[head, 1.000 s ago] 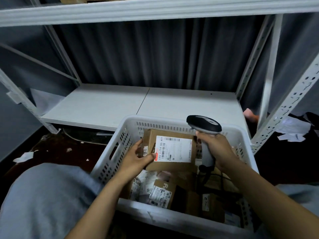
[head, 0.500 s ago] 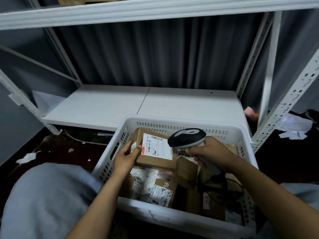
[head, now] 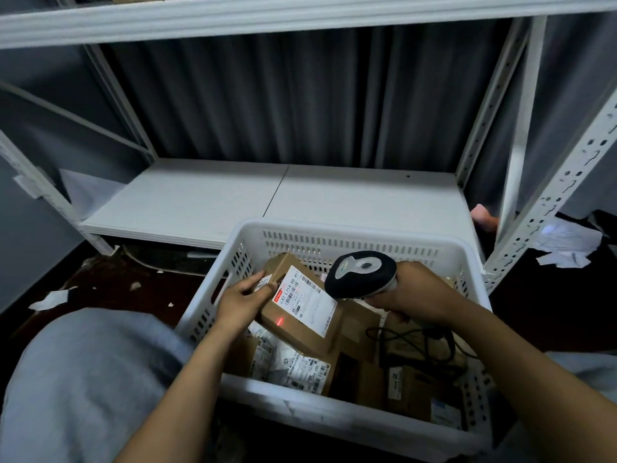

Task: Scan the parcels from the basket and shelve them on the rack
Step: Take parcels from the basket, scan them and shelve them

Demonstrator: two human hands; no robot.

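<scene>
Held parcel: we saw a brown cardboard parcel with a white printed label (head: 300, 315) held tilted at the centre of the frame, raised above the other contents of the basket, with its label facing up.
Left hand: the left hand (head: 245, 300) was grasping the parcel's upper-left end, fingers and thumb curled over the cardboard beside the label.
Right hand: the right hand (head: 417, 295) was clenched round the handle of a black-and-grey handheld barcode scanner (head: 362, 274). The scanner's head sat just above the right edge of the label and pointed down and to the left.
Red light: we noted a small red spot (head: 279, 320) on the bare cardboard, just below and left of the label — not on the barcode itself.
Basket: a white slotted plastic basket (head: 350, 238) filled the lower centre and right of the frame.
Other parcels: more brown boxes and labelled packets (head: 290, 365) lay loose in the basket under the held one.
Cable: a black cable (head: 410, 339) looped over the boxes at the right of the basket, below the right hand.
Rack: a white metal rack stood behind the basket. Its lower white shelf board (head: 233, 202) crossed the middle of the frame, and an upper shelf (head: 267, 15) ran along the top edge.
Surroundings: we saw a dark pleated curtain (head: 283, 95) behind the rack and white paper scraps (head: 50, 300) on the dark floor at the left — more lay at the right edge.
</scene>
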